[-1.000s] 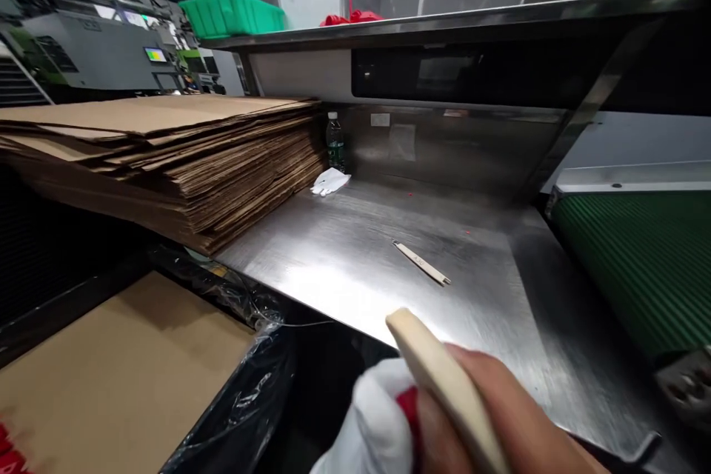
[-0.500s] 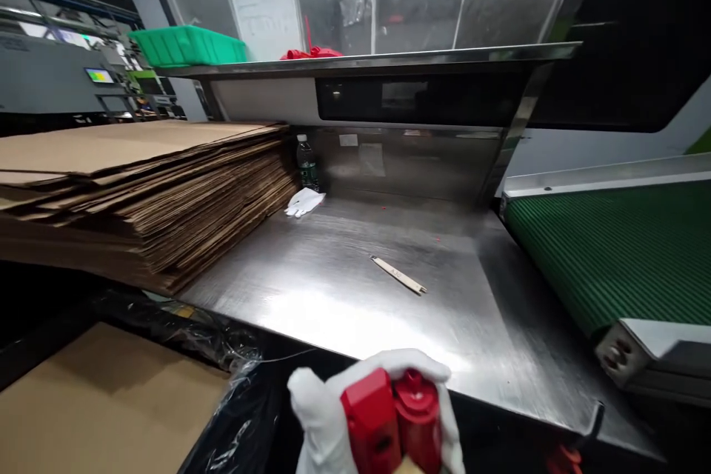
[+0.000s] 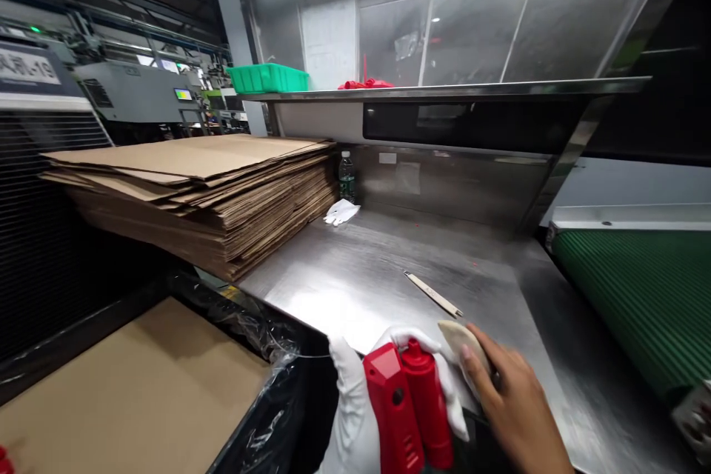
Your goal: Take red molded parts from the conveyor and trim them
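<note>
Left hand: the gloved left hand [image 3: 361, 400] grips two red parts [image 3: 408, 411] at the worktop's near edge, fingers wrapped round them.
Red parts: a boxy piece and a capped round piece, side by side, upright in the glove, just over the worktop [image 3: 389, 266] edge.
Right hand: the bare right hand [image 3: 511, 407] holds a cream blade [image 3: 464, 344] between thumb and fingers, its tip touching the glove's fingertips.
Stick: a thin stick [image 3: 433, 294] lies mid-worktop, apart from both hands.
Far left corner: cardboard stack [image 3: 211, 185], spare glove [image 3: 341, 212], bottle [image 3: 346, 176].
Right: green belt [image 3: 644, 296] beside the worktop.
Shelf: green bin [image 3: 267, 78].
</note>
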The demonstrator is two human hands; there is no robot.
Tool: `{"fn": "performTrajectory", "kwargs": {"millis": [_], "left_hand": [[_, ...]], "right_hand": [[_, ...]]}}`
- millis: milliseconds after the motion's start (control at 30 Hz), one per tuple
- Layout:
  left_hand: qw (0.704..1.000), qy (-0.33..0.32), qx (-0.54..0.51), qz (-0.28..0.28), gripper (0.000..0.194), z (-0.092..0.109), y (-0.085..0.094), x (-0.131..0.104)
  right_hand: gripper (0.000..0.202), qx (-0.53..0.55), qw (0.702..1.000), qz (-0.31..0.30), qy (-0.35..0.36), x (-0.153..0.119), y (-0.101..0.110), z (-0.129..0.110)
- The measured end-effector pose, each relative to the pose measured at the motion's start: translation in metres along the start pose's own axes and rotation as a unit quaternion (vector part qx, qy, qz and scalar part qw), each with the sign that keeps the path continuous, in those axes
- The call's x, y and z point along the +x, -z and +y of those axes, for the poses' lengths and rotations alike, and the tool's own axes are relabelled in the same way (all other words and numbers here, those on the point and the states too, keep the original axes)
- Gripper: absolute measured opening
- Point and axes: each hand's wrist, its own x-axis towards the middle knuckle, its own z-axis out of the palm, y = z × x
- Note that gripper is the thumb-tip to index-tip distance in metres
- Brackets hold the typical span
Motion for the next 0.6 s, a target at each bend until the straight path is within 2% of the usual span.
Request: {"fn": "performTrajectory", "kwargs": {"millis": [67, 167, 300, 500, 600], "left_hand": [[1.000, -0.010, 0.019, -0.013, 0.087, 0.001, 0.004, -0.001], [0.995, -0.056, 0.081, -0.030, 0.096, 0.001, 0.006, -0.006], [0.990, -0.079, 0.118, -0.014, 0.100, 0.004, 0.004, -0.012], [0.985, -0.053, 0.132, -0.096, 0.102, 0.015, -0.001, -0.016], [0.993, -0.042, 0.095, -0.062, 0.100, 0.016, -0.008, -0.019]], "right_hand": [[0.063, -0.017, 0.999, -0.013, 0.025, 0.015, -0.017, 0.001], [0.061, -0.046, 0.998, -0.006, 0.038, 0.016, -0.028, 0.000], [0.060, -0.068, 0.997, 0.029, 0.028, 0.005, -0.024, 0.000], [0.065, -0.057, 0.997, 0.052, 0.030, 0.005, -0.019, -0.004], [0.064, -0.033, 0.996, 0.073, 0.042, 0.004, -0.014, -0.008]]}}
